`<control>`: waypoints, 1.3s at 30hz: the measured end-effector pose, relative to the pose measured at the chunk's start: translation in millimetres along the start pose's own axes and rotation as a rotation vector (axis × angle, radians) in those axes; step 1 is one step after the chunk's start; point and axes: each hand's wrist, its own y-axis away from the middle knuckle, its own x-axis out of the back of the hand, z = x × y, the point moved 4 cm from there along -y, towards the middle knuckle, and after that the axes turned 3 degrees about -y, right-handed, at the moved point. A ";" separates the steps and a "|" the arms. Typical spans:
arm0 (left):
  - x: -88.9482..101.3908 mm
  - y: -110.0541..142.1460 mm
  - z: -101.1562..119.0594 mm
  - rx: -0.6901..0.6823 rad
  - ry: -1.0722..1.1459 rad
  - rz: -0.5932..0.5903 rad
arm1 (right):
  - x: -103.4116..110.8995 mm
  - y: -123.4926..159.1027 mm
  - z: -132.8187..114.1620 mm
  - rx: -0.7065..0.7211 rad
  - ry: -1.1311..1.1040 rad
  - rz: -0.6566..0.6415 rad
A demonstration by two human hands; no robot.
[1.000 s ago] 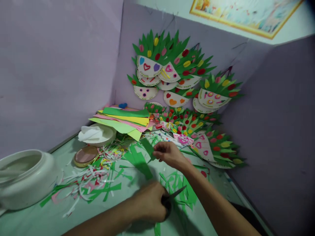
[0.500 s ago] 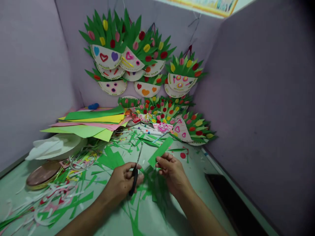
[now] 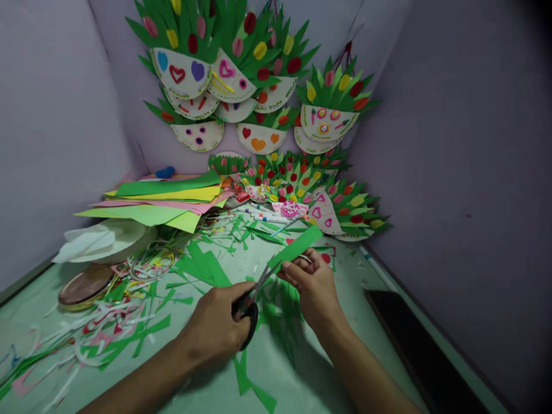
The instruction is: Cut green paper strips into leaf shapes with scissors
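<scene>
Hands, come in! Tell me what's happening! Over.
Right hand: pinching green paper strip. Left hand: gripping scissors, blades parted at strip's lower end. Green scraps litter the tabletop, none blocking the blades. Over.

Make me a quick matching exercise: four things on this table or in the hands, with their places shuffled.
1. Scissors
2. Green strip
3. Flat black object
4. Coloured paper stack

A. Right side of the table, lying down
B. In the left hand
C. Back left of the table
D. In the right hand

Pairs: 1-B, 2-D, 3-A, 4-C
</scene>
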 end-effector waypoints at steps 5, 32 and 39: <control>2.8 0.0 3.0 -0.007 -0.053 -0.006 | -2.2 2.6 0.4 0.008 0.023 -0.028; 3.4 -2.0 1.8 -0.021 0.036 0.019 | -2.2 5.5 3.2 -0.009 -0.008 -0.022; 1.8 -2.2 0.6 -0.040 0.042 0.004 | -1.7 4.7 3.0 -0.004 -0.002 -0.024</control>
